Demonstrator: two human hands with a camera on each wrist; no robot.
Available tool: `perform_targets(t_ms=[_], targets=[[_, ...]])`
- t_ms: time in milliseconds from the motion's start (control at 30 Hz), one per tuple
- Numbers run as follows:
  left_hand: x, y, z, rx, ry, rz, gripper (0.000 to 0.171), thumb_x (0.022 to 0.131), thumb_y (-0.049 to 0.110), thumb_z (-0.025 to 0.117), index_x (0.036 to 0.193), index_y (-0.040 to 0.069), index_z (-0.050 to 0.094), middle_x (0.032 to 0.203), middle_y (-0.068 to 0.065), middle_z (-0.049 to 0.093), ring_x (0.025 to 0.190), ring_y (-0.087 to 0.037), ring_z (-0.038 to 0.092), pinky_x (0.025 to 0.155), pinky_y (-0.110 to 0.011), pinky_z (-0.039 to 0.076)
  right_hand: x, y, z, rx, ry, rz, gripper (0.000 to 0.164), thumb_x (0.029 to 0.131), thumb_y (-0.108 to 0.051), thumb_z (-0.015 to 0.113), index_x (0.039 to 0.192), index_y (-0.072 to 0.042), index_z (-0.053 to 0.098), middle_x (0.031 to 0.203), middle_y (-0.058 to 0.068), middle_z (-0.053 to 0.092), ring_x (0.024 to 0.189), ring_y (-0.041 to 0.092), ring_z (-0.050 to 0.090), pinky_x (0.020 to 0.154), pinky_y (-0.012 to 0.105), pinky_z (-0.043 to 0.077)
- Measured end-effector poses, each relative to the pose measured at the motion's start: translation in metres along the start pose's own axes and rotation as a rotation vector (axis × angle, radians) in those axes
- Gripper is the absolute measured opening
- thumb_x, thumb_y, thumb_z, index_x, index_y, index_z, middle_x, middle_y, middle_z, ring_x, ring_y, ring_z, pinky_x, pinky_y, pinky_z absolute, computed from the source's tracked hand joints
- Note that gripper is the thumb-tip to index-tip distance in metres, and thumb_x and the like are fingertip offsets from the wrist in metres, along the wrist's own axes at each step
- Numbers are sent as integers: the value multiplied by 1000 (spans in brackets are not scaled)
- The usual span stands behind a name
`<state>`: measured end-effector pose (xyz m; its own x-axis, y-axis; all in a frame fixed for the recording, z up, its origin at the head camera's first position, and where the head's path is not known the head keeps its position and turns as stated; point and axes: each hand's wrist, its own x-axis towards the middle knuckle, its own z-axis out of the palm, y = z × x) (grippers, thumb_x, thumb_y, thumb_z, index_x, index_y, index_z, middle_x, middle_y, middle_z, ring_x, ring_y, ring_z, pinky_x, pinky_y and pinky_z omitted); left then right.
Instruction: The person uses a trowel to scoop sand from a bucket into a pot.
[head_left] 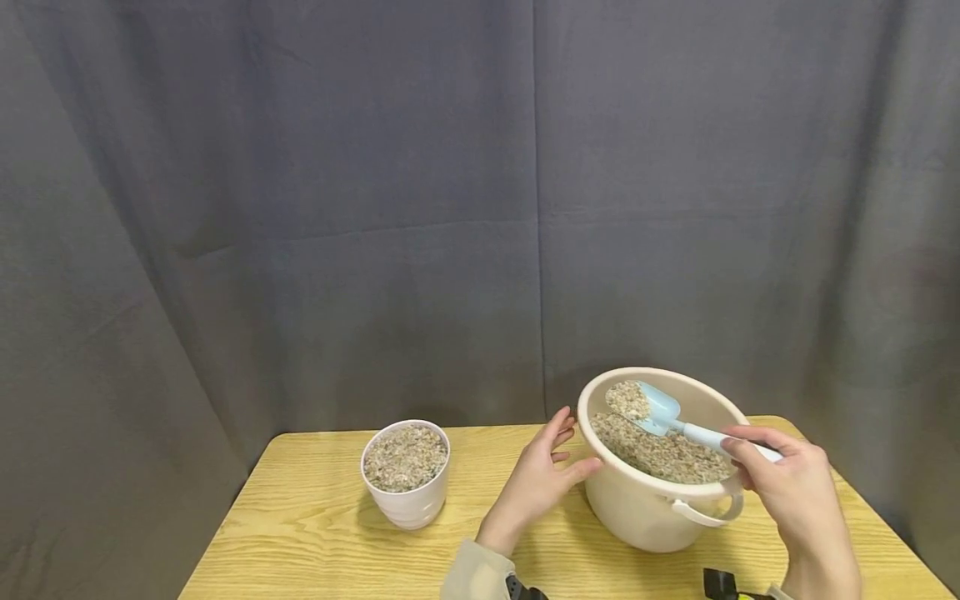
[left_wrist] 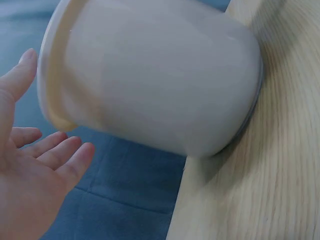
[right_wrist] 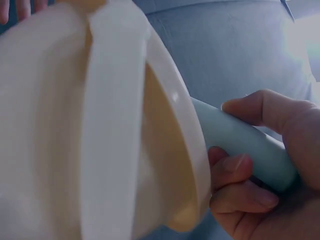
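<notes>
My right hand grips the handle of a light blue garden trowel, thumb on top and fingers curled beneath. Its blade carries a heap of coarse tan grit and hangs over a cream bucket. More of the same grit lies inside the bucket. Beside the bucket's left rim is my left hand, its fingers extended and spread, with the thumb right at the rim. In the right wrist view the bucket's white handle hides the trowel blade.
Left of the bucket stands a white ribbed pot with grit up near its rim. Both stand on a light wooden table. Grey curtains hang directly behind the table and along its sides.
</notes>
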<state>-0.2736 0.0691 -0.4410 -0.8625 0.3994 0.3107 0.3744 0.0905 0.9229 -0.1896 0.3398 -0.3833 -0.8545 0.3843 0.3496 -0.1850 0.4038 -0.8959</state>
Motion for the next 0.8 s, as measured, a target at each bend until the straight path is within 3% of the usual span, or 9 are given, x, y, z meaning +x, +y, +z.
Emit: perform_targets(t_ms=[233,433,600,800], targets=[[-10,6,-14,51,7,25,80,91,34,71,154,12,28,149,-6,42,135,-20,42,104,-38,43,-3,-11,7,1,42,9,13,89,-6,70,95,5,73,67,-2,59,61,7,52,51,19,48],[-27,9,-33,101,15,42,77,92,37,69,153,10,30,149,-7,42,136,-22,40,104,-39,44,-8,-20,11,13,63,45,15,89,-9,71,98,3,74,69,-4,58,63,7,52,52,19,47],[-42,12,-59,165,45,58,73,93,36,67,152,11,32,150,-7,41,137,-23,38,105,-39,42,-16,-35,15,10,69,38,16,89,-11,72,98,3,73,57,1,54,57,10,51,50,21,44],[-67,15,-97,205,135,38,72,93,32,69,153,15,32,151,-11,37,136,-31,38,106,-43,41,-25,-52,27,27,40,0,17,90,-10,71,98,5,71,56,5,54,54,13,51,47,23,43]])
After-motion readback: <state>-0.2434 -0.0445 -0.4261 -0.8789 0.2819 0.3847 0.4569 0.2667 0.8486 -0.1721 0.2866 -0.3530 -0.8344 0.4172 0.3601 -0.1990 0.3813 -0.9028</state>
